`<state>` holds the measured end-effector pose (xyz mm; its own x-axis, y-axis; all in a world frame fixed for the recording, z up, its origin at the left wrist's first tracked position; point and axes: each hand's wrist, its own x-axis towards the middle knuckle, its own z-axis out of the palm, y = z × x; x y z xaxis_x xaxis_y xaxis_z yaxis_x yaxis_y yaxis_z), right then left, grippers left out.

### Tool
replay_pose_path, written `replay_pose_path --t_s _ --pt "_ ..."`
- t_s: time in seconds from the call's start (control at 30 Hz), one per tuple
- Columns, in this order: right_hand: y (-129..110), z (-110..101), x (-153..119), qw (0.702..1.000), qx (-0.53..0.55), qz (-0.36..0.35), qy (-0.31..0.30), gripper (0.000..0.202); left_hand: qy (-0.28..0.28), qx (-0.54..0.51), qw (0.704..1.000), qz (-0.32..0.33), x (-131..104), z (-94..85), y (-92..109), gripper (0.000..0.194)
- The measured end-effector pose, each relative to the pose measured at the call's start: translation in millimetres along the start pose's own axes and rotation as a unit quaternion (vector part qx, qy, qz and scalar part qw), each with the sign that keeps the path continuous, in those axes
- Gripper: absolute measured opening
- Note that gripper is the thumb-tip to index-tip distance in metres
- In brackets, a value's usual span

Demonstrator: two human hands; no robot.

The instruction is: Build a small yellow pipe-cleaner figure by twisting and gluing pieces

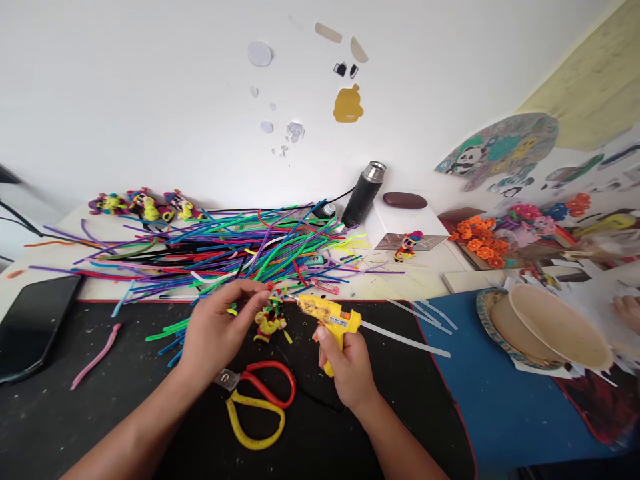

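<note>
My right hand (pixel 350 373) is wrapped around the handle of a yellow hot glue gun (pixel 320 310), with a long translucent glue stick (pixel 405 337) sticking out of its back. The gun's nozzle points left toward the fingertips of my left hand (pixel 217 327). Those fingers are pinched together at a small red piece (pixel 271 286), whose exact kind is too small to make out. Just below, a small pipe-cleaner figure (pixel 270 325) in yellow, green and red is on the black mat (pixel 395 413). Red-and-yellow-handled scissors (pixel 257 443) lie nearer me, blades partly behind my left wrist.
A heap of coloured pipe cleaners (pixel 220 247) spreads along the wall. Finished-looking figures (pixel 150 205) sit at back left; another figure (pixel 407 247) stands before a white box (pixel 400 227). A black thermos (pixel 363 197), a phone (pixel 37 327) and paper bowls (pixel 555 327) surround the mat. Another person's hand (pixel 627 310) is at far right.
</note>
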<state>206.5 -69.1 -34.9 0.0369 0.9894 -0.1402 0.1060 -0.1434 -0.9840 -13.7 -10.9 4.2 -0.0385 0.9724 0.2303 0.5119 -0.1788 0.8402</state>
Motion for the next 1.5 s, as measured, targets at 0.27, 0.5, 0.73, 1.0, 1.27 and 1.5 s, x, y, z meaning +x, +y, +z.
replay_pose_path --t_s 0.27,0.5,0.73,1.0,1.27,1.5 --pt "-2 -30 1 0.978 0.198 0.052 0.042 0.048 0.069 -0.132 0.983 -0.106 12 -14.8 -6 0.022" --pt "-11 -65 -3 0.967 0.187 0.140 0.107 0.053 0.007 -0.120 0.988 -0.096 3 -10.4 -8 0.033" --pt "-9 -84 -6 0.962 0.129 0.237 0.044 0.053 -0.026 -0.095 0.993 -0.065 -3 -4.9 -10 0.031" --pt "-5 -112 -21 0.943 -0.247 0.220 -0.035 0.049 -0.042 -0.074 0.995 -0.052 -7 -0.7 -11 0.031" --pt "-38 -69 -28 0.933 -0.355 0.020 -0.060 0.027 -0.070 -0.104 0.991 -0.041 -10 4.3 -3 0.027" --pt "-30 -9 22 0.864 -0.481 -0.077 -0.130 0.010 -0.081 -0.107 0.991 -0.023 -11 6.4 -3 0.026"
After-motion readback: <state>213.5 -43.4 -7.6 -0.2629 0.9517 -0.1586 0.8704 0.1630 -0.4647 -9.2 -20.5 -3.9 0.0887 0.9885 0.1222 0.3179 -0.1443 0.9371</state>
